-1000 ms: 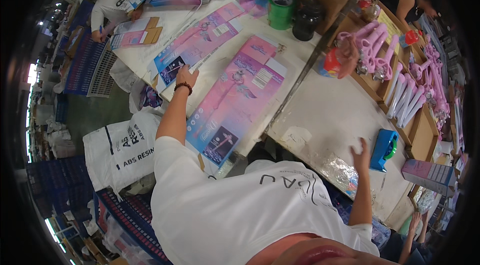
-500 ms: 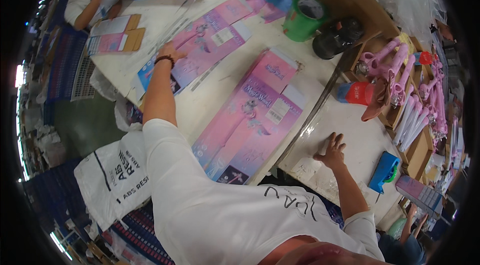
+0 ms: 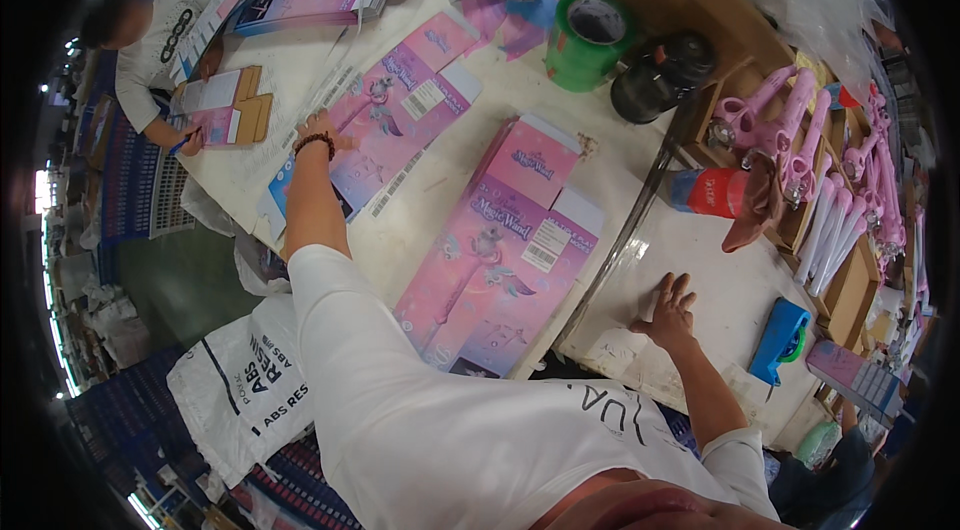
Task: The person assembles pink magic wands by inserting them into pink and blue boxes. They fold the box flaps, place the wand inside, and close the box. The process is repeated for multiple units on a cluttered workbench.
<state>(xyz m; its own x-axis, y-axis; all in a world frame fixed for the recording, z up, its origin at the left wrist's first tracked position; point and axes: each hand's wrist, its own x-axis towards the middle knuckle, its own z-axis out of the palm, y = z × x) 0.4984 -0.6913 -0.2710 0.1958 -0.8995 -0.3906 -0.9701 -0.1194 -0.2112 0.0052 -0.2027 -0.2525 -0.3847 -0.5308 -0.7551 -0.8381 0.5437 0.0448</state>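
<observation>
My left hand (image 3: 322,133), a beaded bracelet at its wrist, reaches far out and lies with fingers spread on a flattened pink-and-purple carton (image 3: 410,95). To the right of that carton a pile of similar flat cartons (image 3: 510,240) rests nearer to my body. White label stickers show on both. My right hand (image 3: 670,313) leans on the white tabletop (image 3: 630,270), fingers apart, holding nothing. A blue tape dispenser (image 3: 778,340) stands to its right.
Beyond the cartons are a green tape roll (image 3: 590,38), a black bottle (image 3: 662,78) and a red-and-blue tub (image 3: 708,192). Pink wand toys (image 3: 775,120) fill cardboard trays at right. A co-worker (image 3: 165,45) with a thin blue item bends over folded cartons (image 3: 232,108) at far left.
The co-worker has leaned down, one hand now by the folded cartons with a thin blue item. My hands keep nearly the same places while the view shifts slightly.
</observation>
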